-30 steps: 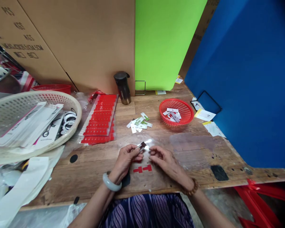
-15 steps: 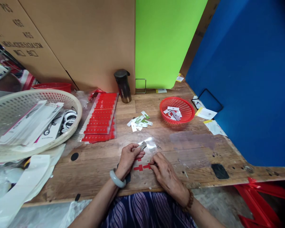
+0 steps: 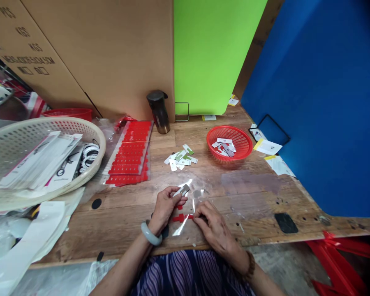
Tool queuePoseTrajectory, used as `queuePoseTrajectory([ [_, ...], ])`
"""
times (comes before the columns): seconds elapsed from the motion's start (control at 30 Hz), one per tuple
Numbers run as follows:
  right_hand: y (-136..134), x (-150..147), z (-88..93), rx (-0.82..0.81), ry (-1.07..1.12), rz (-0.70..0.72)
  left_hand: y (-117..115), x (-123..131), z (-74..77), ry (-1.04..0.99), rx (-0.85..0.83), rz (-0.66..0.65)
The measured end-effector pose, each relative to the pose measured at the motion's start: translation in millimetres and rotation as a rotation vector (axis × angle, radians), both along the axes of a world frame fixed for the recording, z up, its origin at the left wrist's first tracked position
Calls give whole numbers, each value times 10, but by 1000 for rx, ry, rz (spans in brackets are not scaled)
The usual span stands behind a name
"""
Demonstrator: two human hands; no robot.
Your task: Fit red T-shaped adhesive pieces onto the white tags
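Grey strip (image 3: pixel 182 190) in L hand (image 3: pixel 166 204)

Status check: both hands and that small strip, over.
Left hand pinches grey strip. Right hand touching red sticker, grip unclear. Clear film beneath, nothing between hands.

Small grey strip (image 3: pixel 182 190), tilted; red cross-shaped sticker (image 3: pixel 179 218) on clear film (image 3: pixel 180 228)
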State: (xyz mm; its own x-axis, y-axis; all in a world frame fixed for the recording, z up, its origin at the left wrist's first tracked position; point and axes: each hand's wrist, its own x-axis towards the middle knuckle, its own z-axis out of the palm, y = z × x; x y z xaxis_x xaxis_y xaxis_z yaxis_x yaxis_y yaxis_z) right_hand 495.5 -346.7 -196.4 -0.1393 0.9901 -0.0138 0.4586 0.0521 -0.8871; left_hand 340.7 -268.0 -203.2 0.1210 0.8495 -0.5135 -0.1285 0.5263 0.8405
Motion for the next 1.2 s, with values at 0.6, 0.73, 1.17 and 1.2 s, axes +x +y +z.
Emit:
queuePoseTrajectory([
  [0.6,362,223,318,-72,216,-255,-16,-56,278,-218,-196,-171],
  [0.73,438,175,341,-40,167,-156,-72,-64,388,-233,-237,-205],
  [1.17,448,170,360,-49,124,0,-68,-49,461,-185,-215,-283],
  [1.2,447,173,362,-47,129,2,-70,-48,465,-183,-214,-287],
])
